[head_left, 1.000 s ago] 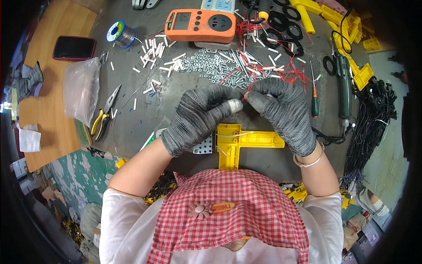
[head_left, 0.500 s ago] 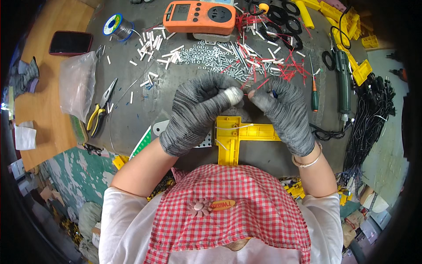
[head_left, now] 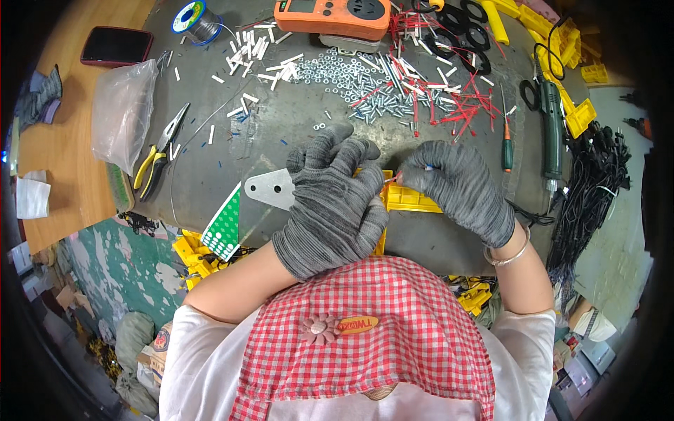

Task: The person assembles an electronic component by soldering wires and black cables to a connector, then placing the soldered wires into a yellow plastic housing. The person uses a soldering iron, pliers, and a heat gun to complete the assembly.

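In the middle of the bench a yellow plastic housing [head_left: 414,200] lies partly under my hands. My gloved left hand [head_left: 333,203] covers its left part, fingers curved over it and thumb along its near side. Beside it, my gloved right hand [head_left: 456,184] is closed, thumb and finger pinching a thin red wire [head_left: 392,179] just above the housing; the rest of that wire is hidden. Out from under my left hand sticks a grey metal plate [head_left: 269,189] with dark holes. A green-and-white printed piece [head_left: 226,224] lies left of it.
Loose screws [head_left: 382,98], nuts [head_left: 330,70], white sleeves [head_left: 249,52] and red wires [head_left: 470,112] lie beyond my hands. Pliers [head_left: 160,151] and a solder spool [head_left: 195,22] are left; a screwdriver [head_left: 507,144], a green electric driver [head_left: 551,133] and black cables [head_left: 590,175] right. An orange meter [head_left: 333,15] stands at the back.
My left hand has come down and spread over the housing, away from the fingertip-to-fingertip pinch. My right hand has lowered the red wire toward the housing. The whole view has shifted slightly.
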The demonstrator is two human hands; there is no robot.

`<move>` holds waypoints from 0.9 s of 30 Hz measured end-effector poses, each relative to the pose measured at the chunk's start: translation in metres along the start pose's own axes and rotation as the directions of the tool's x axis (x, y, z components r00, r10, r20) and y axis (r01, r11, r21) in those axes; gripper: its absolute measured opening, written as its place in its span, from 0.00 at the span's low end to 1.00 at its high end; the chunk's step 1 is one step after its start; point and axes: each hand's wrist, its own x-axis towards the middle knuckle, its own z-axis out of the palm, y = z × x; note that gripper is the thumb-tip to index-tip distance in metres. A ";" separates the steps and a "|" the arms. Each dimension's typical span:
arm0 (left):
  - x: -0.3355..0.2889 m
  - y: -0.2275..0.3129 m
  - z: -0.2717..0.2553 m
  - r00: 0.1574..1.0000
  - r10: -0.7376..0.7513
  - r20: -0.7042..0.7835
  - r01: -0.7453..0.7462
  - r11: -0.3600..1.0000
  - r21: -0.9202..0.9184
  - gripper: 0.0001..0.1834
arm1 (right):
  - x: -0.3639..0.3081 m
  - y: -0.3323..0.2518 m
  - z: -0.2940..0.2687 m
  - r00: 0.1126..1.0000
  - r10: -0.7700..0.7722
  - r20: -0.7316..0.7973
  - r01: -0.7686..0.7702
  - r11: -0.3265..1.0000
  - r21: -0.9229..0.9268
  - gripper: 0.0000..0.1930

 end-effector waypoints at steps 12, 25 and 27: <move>0.004 -0.006 0.007 0.985 0.033 -0.168 -0.048 0.995 -0.091 0.12 | 0.011 0.000 0.003 1.000 0.028 -0.010 -0.027 0.996 0.084 0.16; 0.020 -0.008 -0.005 0.992 -0.128 0.013 0.123 0.912 -0.391 0.06 | -0.006 -0.004 0.008 0.982 -0.006 -0.189 0.020 0.997 0.071 0.12; 0.020 -0.009 -0.006 0.992 -0.118 0.031 0.120 0.901 -0.416 0.06 | -0.007 -0.002 0.012 0.971 -0.017 -0.240 0.015 1.000 -0.011 0.13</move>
